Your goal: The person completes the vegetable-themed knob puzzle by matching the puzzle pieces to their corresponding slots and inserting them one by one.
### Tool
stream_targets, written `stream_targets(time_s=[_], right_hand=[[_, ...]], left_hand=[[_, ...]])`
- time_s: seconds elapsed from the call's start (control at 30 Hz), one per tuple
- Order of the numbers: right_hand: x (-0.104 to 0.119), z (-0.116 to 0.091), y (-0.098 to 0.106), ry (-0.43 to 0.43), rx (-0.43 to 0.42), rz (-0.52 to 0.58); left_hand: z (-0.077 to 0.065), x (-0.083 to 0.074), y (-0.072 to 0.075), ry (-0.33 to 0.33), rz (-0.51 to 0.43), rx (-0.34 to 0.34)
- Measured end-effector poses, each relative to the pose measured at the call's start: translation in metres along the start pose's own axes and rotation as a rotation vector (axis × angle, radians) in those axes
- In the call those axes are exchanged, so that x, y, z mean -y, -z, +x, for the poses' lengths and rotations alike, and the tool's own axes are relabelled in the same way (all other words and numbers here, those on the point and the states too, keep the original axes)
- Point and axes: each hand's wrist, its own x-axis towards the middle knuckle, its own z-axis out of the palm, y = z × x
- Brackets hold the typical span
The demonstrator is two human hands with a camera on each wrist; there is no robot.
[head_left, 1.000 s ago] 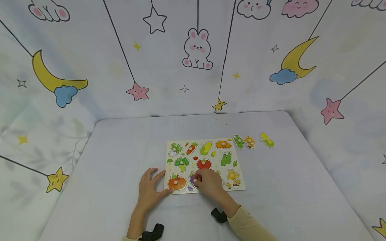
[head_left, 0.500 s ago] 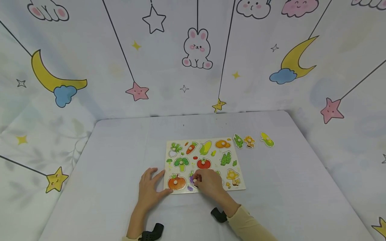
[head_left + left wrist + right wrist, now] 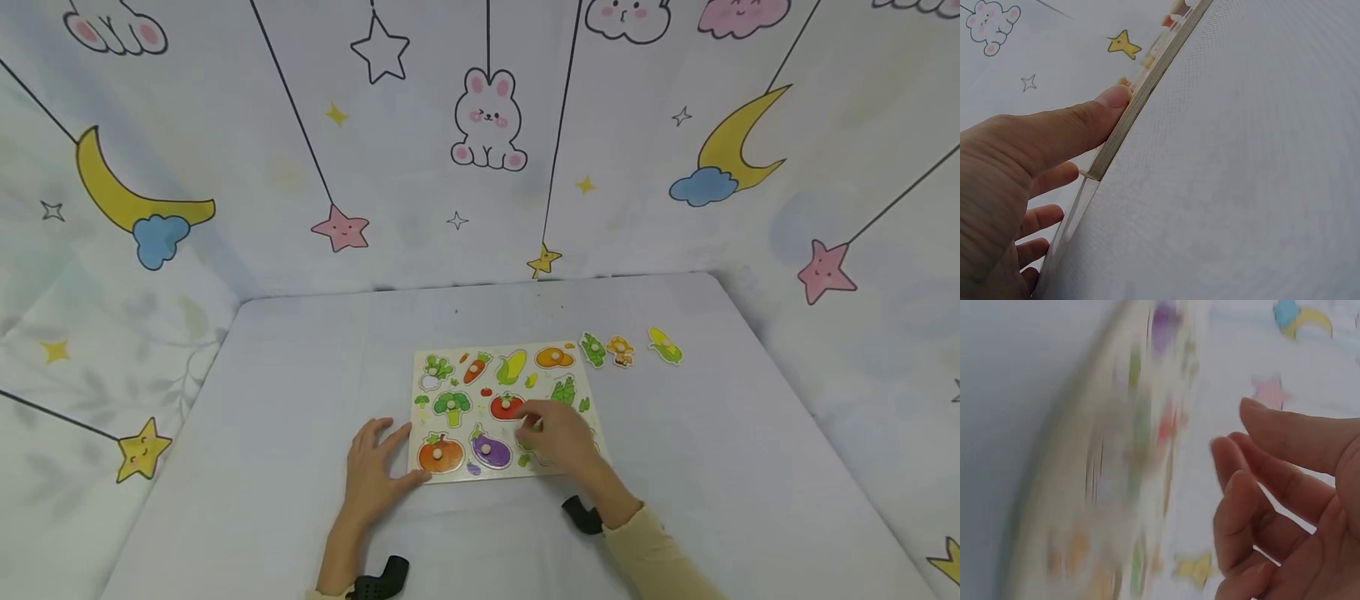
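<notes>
A wooden vegetable peg puzzle board (image 3: 465, 387) lies flat on the table. My left hand (image 3: 375, 475) is at its near left corner, thumb touching the front edge and fingers spread along the left side; in the left wrist view the thumb (image 3: 1066, 134) presses the board's edge. The purple eggplant piece (image 3: 492, 451) sits in its outline beside the pumpkin piece (image 3: 440, 454). Above the board's right half hovers my right hand (image 3: 562, 437), holding nothing, its fingers (image 3: 1239, 500) loosely bent and apart from the thumb. It partly covers the picture beneath it.
Loose asparagus (image 3: 593, 351), mushroom (image 3: 620, 352) and corn (image 3: 665, 347) pieces lie past the board's far right corner. On the board, the tomato (image 3: 506, 406) and broccoli (image 3: 452, 408) pieces have knobs. The white cloth table (image 3: 300, 358) meets a patterned backdrop (image 3: 420, 167).
My right hand has let go of the eggplant piece's knob and moved right over the board, uncovering the eggplant. My left hand stays at the corner.
</notes>
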Motion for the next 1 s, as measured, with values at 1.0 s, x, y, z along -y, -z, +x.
stream_targets(time_s=[1.0], right_hand=[[-0.218, 0.092, 0.153, -0.239, -0.066, -0.094]], left_hand=[[0.000, 0.004, -0.003, 0.017, -0.008, 0.012]])
